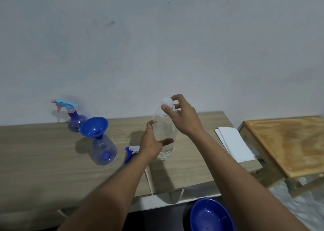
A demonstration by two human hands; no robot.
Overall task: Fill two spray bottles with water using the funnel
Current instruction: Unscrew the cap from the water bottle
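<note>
The left hand [153, 143] grips a clear, ribbed plastic water bottle [164, 129] upright, while the right hand [183, 116] pinches its round white cap [167, 101]. To the left, a glossy blue funnel [93, 127] sits in a translucent spray bottle [103, 152] on the wood-grain table [35, 152].

Scuffed pale wall [157, 38] behind wood-grain table [43, 152], wooden stand [289, 143] beside.
</note>
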